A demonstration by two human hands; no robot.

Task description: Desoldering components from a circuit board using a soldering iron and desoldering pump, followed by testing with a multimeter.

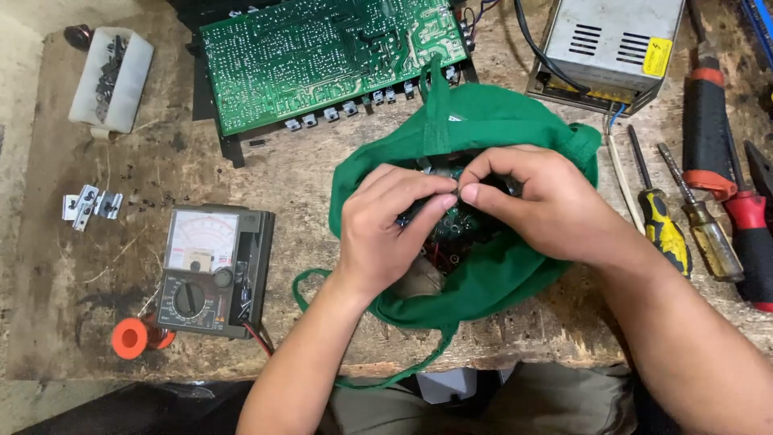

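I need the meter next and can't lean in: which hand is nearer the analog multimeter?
Left. The left hand sits in the green bag, just right of the multimeter. The right hand is farther right, across the bag's opening.

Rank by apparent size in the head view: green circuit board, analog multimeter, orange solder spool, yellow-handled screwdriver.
1. green circuit board
2. analog multimeter
3. yellow-handled screwdriver: long but thin, so clearly less area than the meter
4. orange solder spool
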